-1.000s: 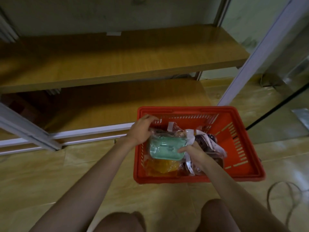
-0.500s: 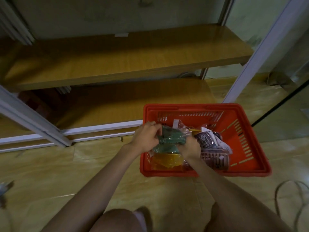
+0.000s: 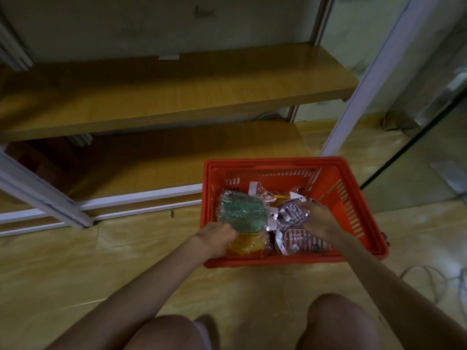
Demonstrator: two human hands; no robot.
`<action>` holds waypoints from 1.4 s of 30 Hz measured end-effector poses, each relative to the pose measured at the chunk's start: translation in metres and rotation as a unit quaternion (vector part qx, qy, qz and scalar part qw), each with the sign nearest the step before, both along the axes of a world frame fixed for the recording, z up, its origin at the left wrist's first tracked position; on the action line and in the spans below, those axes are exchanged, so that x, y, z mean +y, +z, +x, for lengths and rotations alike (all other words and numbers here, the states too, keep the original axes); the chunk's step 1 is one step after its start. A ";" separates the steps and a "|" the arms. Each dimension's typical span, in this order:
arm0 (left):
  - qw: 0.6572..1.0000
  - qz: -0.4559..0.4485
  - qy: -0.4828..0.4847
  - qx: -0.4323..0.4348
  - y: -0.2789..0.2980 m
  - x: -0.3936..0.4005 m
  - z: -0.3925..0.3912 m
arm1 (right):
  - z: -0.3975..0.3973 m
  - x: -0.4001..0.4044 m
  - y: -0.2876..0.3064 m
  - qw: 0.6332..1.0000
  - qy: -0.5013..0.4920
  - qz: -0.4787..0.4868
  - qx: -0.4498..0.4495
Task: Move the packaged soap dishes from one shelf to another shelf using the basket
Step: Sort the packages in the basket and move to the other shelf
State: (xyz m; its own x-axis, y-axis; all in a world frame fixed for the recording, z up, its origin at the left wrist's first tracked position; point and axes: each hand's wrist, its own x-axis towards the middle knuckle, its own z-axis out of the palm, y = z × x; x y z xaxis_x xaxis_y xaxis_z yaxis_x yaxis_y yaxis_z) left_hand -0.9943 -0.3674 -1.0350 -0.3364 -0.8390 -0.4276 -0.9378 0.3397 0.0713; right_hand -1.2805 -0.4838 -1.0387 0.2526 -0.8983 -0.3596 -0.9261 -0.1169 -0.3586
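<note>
Sitting on the floor near the middle right of the frame is a red basket (image 3: pixel 358 198) with slots in its walls. Packaged soap dishes are lying in a pile inside it.

The left hand (image 3: pixel 217 237) is reaching in over the near left edge of the basket. Its fingers are curling around the near side of a green soap dish (image 3: pixel 241 212) in a clear wrapper, and the dish is sitting a bit above the pile, on the left side of the basket. Under it, a yellow soap dish (image 3: pixel 249 245) is peeking out by the near wall.

The right hand (image 3: pixel 319 221) is lying over the right part of the pile. Its fingers are bending down and touching a purple soap dish (image 3: pixel 293 212) in the middle of the basket, but I cannot tell if they are gripping it. A brown striped soap dish (image 3: pixel 300 241) with letters on it is lying just below that hand, near the front wall.

Two wooden shelves are showing in the upper half of the frame. The top shelf (image 3: pixel 177 97) is running across the frame, and the lower shelf (image 3: pixel 164 160) is sitting under it, just behind the basket. Two bare knees are showing at the bottom of the frame.
</note>
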 end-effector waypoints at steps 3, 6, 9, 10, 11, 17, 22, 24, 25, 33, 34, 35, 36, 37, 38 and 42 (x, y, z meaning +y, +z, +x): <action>0.993 -0.026 -0.073 -0.089 -0.010 -0.008 -0.006 | -0.021 0.003 -0.003 0.999 -0.033 0.004 0.033; 0.981 -0.031 -0.129 -0.144 -0.017 -0.015 -0.011 | -0.037 0.003 -0.011 0.997 -0.055 0.024 0.049; 0.984 -0.045 -0.117 -0.128 -0.021 -0.016 -0.010 | -0.044 0.003 -0.019 0.996 -0.066 0.021 0.052; 0.986 -0.057 -0.107 -0.113 -0.022 -0.015 -0.009 | -0.045 0.003 -0.019 0.996 -0.072 0.019 0.054; 0.987 -0.075 -0.097 -0.103 -0.022 -0.014 -0.007 | -0.045 0.004 -0.019 0.995 -0.076 0.022 0.058; 0.983 -0.182 -0.017 -0.017 -0.010 -0.008 0.008 | -0.054 0.001 -0.037 0.990 -0.100 0.080 0.052; 0.966 -0.211 0.080 0.123 -0.001 -0.012 0.021 | -0.047 -0.003 -0.035 0.989 -0.096 0.108 0.027; 0.957 -0.212 0.111 0.161 0.002 -0.014 0.024 | -0.044 -0.002 -0.031 0.986 -0.082 0.139 0.031; 0.954 -0.205 0.125 0.181 0.004 -0.015 0.026 | -0.044 -0.001 -0.033 0.985 -0.084 0.152 0.026; 0.871 -0.103 0.260 0.403 0.027 -0.025 0.035 | -0.049 -0.003 -0.024 0.980 -0.141 0.131 -0.049; 0.857 -0.088 0.269 0.430 0.028 -0.026 0.036 | -0.053 -0.005 -0.028 0.978 -0.146 0.122 -0.081; 0.844 -0.078 0.276 0.452 0.032 -0.026 0.035 | -0.055 -0.005 -0.026 0.976 -0.154 0.118 -0.100; 0.828 -0.073 0.285 0.477 0.034 -0.027 0.035 | -0.055 -0.004 -0.021 0.971 -0.158 0.124 -0.127; 0.809 -0.066 0.302 0.499 0.036 -0.027 0.035 | -0.055 -0.002 -0.016 0.962 -0.168 0.139 -0.164; 0.787 -0.056 0.321 0.523 0.038 -0.027 0.035 | -0.055 -0.001 -0.011 0.949 -0.183 0.155 -0.204; 0.726 -0.008 0.373 0.578 0.043 -0.033 0.036 | -0.054 0.001 0.005 0.886 -0.235 0.182 -0.357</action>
